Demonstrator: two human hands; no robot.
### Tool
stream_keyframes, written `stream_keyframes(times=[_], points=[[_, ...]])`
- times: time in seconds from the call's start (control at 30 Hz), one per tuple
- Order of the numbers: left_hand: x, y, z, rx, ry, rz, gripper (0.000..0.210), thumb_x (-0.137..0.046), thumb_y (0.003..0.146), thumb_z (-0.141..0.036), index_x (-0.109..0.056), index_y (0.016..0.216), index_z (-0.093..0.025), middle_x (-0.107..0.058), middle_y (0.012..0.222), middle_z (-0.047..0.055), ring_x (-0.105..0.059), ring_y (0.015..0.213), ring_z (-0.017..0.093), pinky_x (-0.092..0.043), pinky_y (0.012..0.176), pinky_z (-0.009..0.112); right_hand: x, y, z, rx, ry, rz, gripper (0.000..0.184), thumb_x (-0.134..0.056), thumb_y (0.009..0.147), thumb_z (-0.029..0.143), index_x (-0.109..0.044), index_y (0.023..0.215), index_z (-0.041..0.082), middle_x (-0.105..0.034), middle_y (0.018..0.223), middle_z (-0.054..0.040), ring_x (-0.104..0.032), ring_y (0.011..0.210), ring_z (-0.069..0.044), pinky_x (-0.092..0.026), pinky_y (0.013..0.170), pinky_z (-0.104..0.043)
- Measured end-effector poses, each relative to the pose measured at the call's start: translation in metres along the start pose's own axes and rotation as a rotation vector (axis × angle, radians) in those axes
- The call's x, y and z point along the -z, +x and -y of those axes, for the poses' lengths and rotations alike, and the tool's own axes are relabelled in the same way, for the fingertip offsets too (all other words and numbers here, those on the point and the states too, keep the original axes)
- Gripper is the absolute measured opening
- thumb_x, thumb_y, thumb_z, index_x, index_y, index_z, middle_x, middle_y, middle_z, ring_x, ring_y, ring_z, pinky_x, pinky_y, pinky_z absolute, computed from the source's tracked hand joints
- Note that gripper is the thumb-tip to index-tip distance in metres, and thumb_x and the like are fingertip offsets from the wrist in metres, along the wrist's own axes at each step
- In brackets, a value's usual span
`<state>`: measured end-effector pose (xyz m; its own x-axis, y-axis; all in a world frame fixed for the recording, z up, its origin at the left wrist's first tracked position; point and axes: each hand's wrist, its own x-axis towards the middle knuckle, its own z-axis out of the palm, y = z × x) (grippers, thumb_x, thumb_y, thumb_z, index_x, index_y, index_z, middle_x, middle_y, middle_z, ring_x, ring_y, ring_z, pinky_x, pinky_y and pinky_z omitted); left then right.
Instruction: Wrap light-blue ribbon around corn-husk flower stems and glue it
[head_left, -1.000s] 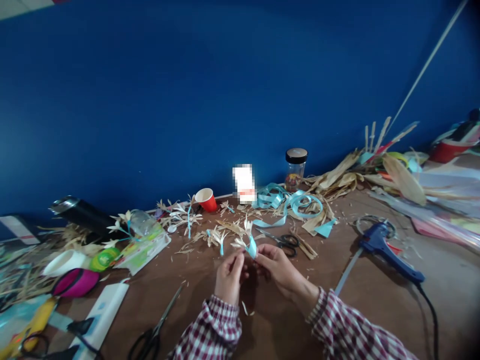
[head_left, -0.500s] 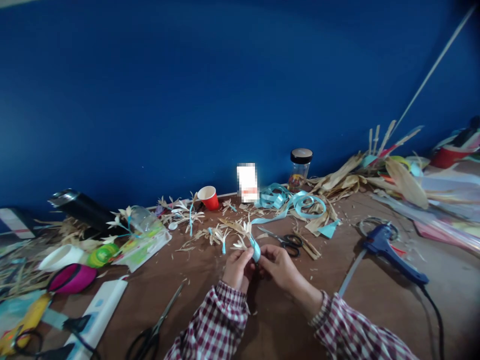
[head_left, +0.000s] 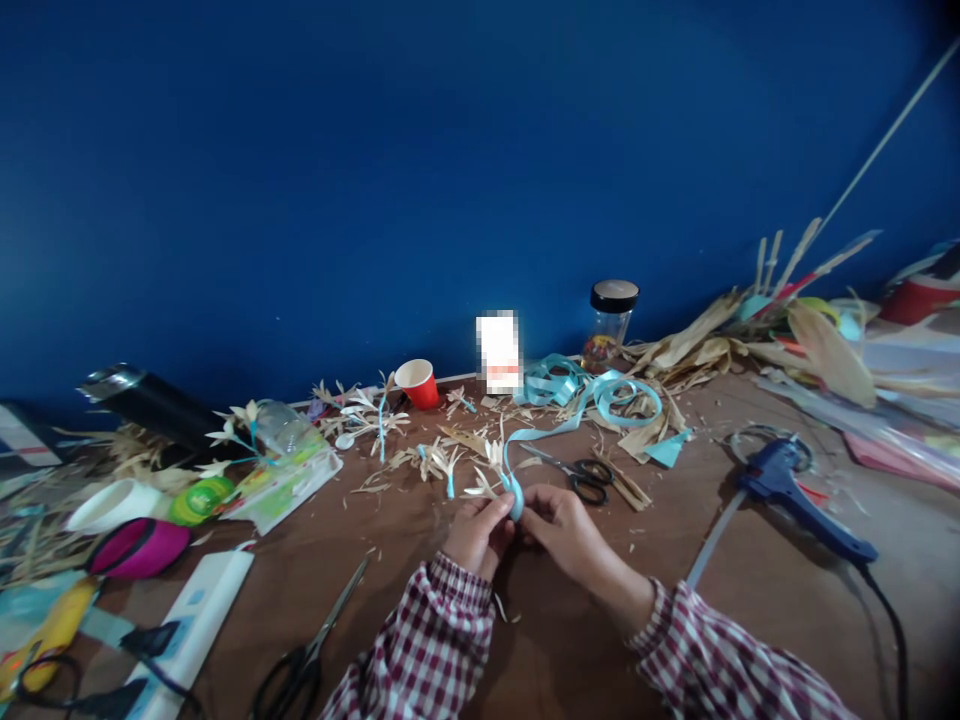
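Over the middle of the bench (head_left: 750, 620), both hands meet on one small piece of work: a dried-husk flower (head_left: 491, 470) whose base is being bound with light blue ribbon (head_left: 547, 428). The left hand (head_left: 476, 532) has its fingers closed around the base from below, and the right hand (head_left: 561, 528) pinches the ribbon against that same base, so both sets of fingers are shut on the piece; exactly how the fingertips sit is too small to tell. Judged from this view, the wrapping is under way but not finished: a short band of blue shows at the flower's foot just above the thumbs, while the rest of the ribbon runs off uncut, rising from the hands and trailing back to a loose tangle of coils near the glass jar (head_left: 611, 322). The flower itself looks pale straw in colour, with narrow pointed petals fanning up and outwards, thin and brittle-looking. Several finished flowers (head_left: 375, 420) with blue stems lie farther back on the bench near the red cup (head_left: 418, 383), which suggests what the piece may look like once bound. Small scissors (head_left: 577, 470) lie just beyond the right hand, a larger pair (head_left: 311, 650) lies near the left sleeve, and a blue glue gun (head_left: 802, 495) rests well to the right.
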<state>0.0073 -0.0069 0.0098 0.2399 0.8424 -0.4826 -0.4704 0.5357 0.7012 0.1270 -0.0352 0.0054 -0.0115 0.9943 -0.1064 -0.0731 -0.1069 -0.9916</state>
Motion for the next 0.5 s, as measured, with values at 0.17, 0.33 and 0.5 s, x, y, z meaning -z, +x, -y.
stream_keyframes(times=[0.17, 0.33, 0.5], points=[[0.0006, 0.0015, 0.0030, -0.003, 0.034, 0.019, 0.035, -0.084, 0.043, -0.030, -0.062, 0.060, -0.010, -0.057, 0.048, -0.002, -0.047, 0.038, 0.006, -0.040, 0.040, 0.019, -0.0014, -0.0022, 0.0007, 0.012, -0.054, -0.042, 0.015, -0.061, 0.074, 0.030, -0.061, 0.067, 0.016, -0.059, 0.058, 0.0001, -0.050, 0.051, -0.012, -0.038, 0.048, -0.022], [0.0063, 0.0039, 0.0051, -0.009, 0.083, 0.025, 0.036, -0.081, 0.049, -0.038, -0.056, 0.049, -0.012, -0.050, 0.039, -0.003, -0.049, 0.038, 0.009, -0.042, 0.042, 0.022, -0.0027, -0.0021, 0.0006, 0.002, 0.014, -0.011, 0.018, -0.060, 0.075, 0.032, -0.062, 0.067, 0.015, -0.057, 0.055, 0.0012, -0.049, 0.049, -0.010, -0.039, 0.047, -0.021], [0.0030, 0.0010, 0.0009, -0.036, 0.062, -0.002, 0.032, -0.082, 0.049, -0.034, -0.059, 0.053, -0.011, -0.055, 0.043, -0.003, -0.049, 0.039, 0.007, -0.038, 0.040, 0.019, -0.0031, -0.0018, 0.0021, -0.112, 0.246, -0.003, 0.028, -0.059, 0.075, 0.043, -0.060, 0.073, 0.016, -0.059, 0.062, 0.0002, -0.053, 0.054, -0.011, -0.045, 0.052, -0.022]])
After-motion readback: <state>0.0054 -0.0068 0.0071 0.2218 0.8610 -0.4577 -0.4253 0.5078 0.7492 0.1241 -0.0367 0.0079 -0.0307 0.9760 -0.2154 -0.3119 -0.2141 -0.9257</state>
